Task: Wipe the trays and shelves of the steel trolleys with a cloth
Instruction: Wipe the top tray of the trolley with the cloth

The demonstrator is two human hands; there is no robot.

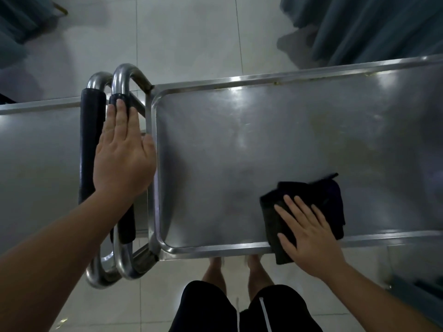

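Right hand (309, 238), fingers straight and spread, presses flat on dark folded cloth (311, 207) at near edge of steel trolley's top tray (263, 140); cloth overhangs near rim. Left hand (122, 154), fingers straight and together, rests on padded push handle (127, 221) beside tray's left rim. Second trolley's handle (92, 144) just beside.

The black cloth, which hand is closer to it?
Right. The right hand presses flat on the black cloth in the tray; the left hand rests away on the trolley handle.
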